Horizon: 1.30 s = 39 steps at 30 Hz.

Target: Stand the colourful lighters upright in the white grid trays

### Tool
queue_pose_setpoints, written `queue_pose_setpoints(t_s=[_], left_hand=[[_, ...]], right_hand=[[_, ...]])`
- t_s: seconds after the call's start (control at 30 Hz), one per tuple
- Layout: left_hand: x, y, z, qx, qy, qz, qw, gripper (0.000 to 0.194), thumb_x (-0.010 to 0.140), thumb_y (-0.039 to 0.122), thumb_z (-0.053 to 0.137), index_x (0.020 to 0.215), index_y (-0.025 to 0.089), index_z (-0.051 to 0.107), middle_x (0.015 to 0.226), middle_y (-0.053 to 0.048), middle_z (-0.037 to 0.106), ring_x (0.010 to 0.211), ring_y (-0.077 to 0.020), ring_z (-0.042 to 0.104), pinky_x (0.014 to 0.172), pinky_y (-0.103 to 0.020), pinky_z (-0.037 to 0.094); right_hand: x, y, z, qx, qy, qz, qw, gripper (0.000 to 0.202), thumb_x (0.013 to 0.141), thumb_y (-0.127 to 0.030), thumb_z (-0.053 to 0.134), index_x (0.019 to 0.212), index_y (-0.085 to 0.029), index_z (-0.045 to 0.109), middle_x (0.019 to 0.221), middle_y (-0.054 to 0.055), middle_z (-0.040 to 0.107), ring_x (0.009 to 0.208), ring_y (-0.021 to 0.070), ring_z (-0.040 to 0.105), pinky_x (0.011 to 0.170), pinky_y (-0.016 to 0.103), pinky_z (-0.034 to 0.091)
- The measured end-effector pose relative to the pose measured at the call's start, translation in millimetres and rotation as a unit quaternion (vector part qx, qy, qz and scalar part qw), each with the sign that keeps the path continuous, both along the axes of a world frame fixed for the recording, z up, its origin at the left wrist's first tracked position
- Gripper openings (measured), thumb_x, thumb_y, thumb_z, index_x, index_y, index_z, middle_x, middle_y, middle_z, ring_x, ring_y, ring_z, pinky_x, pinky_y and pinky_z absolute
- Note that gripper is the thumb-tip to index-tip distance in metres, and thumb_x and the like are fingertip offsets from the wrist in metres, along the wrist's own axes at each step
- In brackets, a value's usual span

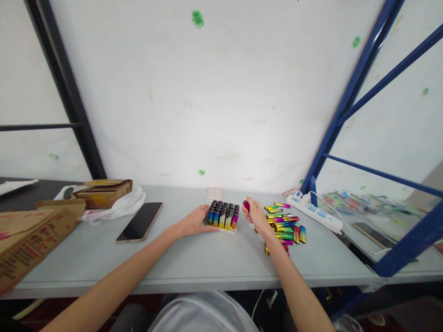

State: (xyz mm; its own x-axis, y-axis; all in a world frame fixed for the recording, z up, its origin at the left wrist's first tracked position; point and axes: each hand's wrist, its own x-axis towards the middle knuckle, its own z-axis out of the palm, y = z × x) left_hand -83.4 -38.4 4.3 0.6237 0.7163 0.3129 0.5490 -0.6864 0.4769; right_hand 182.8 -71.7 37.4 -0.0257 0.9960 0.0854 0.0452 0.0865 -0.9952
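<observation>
Upright lighters [224,216] with black tops and shiny rainbow bodies stand packed in rows in a white tray [232,231]. My left hand [195,221] is wrapped round the left side of this tray, the thumb along its front and the fingers partly hidden behind the lighters. Just right of the tray, my right hand [255,214] is closed round a single purplish lighter [246,205], whose dark end points up. Beside and partly behind my right forearm lies a loose pile of metallic rainbow lighters [284,229].
A white tray with round holes [214,193] lies by the wall. On the left are a phone [140,222], a small cardboard box [107,193] on a white plastic bag [133,203], and a larger carton [38,240]. A power strip [314,213] lies right, near a blue metal frame [328,138].
</observation>
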Motion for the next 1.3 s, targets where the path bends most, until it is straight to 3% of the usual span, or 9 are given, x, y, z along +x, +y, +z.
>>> queue_pose_setpoints(t_s=[0.13,0.37,0.6,0.73,0.83,0.93,1.07,1.2,1.3], left_hand=[[0,-1,-0.3,0.001,-0.006,0.002,1.0,0.078,0.077,0.069,0.08,0.135,0.019,0.063,0.135,-0.013,0.068,0.127,-0.0377,0.061,0.115,-0.048,0.046],[0,-2,-0.2,0.0,-0.008,0.005,1.0,0.08,0.076,0.071,0.079,0.136,0.021,0.063,0.136,-0.013,0.067,0.128,-0.0367,0.061,0.115,-0.047,0.046],[0,-1,-0.5,-0.004,-0.007,0.0,1.0,0.079,0.077,0.07,0.08,0.135,0.02,0.063,0.139,-0.014,0.066,0.131,-0.0371,0.06,0.117,-0.048,0.044],[-1,1,-2.6,-0.003,-0.012,0.003,1.0,0.08,0.076,0.07,0.08,0.137,0.021,0.062,0.138,-0.014,0.066,0.13,-0.037,0.06,0.116,-0.049,0.045],[-1,2,-4.2,-0.004,-0.011,0.001,1.0,0.081,0.075,0.07,0.081,0.135,0.019,0.063,0.136,-0.015,0.066,0.128,-0.0374,0.06,0.116,-0.051,0.045],[-2,4,-5.7,-0.002,-0.007,-0.005,1.0,0.08,0.076,0.069,0.081,0.135,0.018,0.063,0.136,-0.015,0.066,0.127,-0.0367,0.06,0.115,-0.051,0.045],[-2,5,-7.2,0.004,-0.008,-0.013,1.0,0.077,0.077,0.068,0.081,0.134,0.019,0.064,0.135,-0.014,0.067,0.126,-0.0356,0.06,0.114,-0.051,0.045],[-2,5,-8.2,0.005,-0.006,-0.014,1.0,0.078,0.078,0.067,0.081,0.137,0.018,0.062,0.135,-0.015,0.066,0.126,-0.0361,0.06,0.114,-0.051,0.045],[-1,3,-7.4,0.007,-0.004,-0.007,1.0,0.08,0.078,0.066,0.081,0.139,0.018,0.061,0.136,-0.015,0.066,0.126,-0.037,0.061,0.113,-0.05,0.046]], right_hand=[[-1,-1,1.4,-0.003,-0.001,-0.002,1.0,0.057,0.092,-0.069,0.045,0.057,-0.025,0.036,0.046,-0.008,0.026,0.039,0.0065,0.016,0.038,0.023,0.012],[1,-1,6.8,-0.047,0.011,-0.042,0.998,0.068,0.087,-0.084,0.046,0.056,-0.024,0.033,0.047,-0.008,0.024,0.039,0.0056,0.016,0.038,0.022,0.012],[2,0,-0.5,-0.016,0.008,-0.047,0.999,0.053,0.094,-0.061,0.044,0.057,-0.025,0.035,0.045,-0.007,0.027,0.039,0.0062,0.015,0.036,0.022,0.012],[6,4,-2.5,-0.008,0.021,-0.055,0.998,0.057,0.093,-0.068,0.045,0.057,-0.024,0.035,0.047,-0.008,0.025,0.038,0.006,0.016,0.037,0.022,0.014],[6,5,-1.8,-0.009,0.011,-0.042,0.999,0.064,0.09,-0.08,0.045,0.063,-0.022,0.049,0.049,-0.009,0.024,0.04,0.0064,0.018,0.038,0.022,0.017],[6,0,4.9,0.047,-0.005,0.039,0.998,0.064,0.089,-0.081,0.049,0.09,-0.019,0.065,0.058,-0.008,0.034,0.045,0.0085,0.027,0.041,0.022,0.025],[12,-16,26.1,0.156,-0.086,0.118,0.977,0.05,0.097,-0.067,0.054,0.114,-0.021,0.063,0.073,-0.004,0.052,0.063,0.0135,0.051,0.06,0.026,0.047],[18,-32,46.8,0.246,-0.258,0.098,0.929,0.031,0.096,-0.051,0.064,0.1,-0.021,0.069,0.096,0.005,0.068,0.086,0.0185,0.063,0.078,0.03,0.052],[18,-38,51.8,0.26,-0.356,0.113,0.891,0.024,0.095,-0.045,0.068,0.095,-0.021,0.074,0.084,0.003,0.071,0.077,0.0184,0.063,0.073,0.029,0.049]])
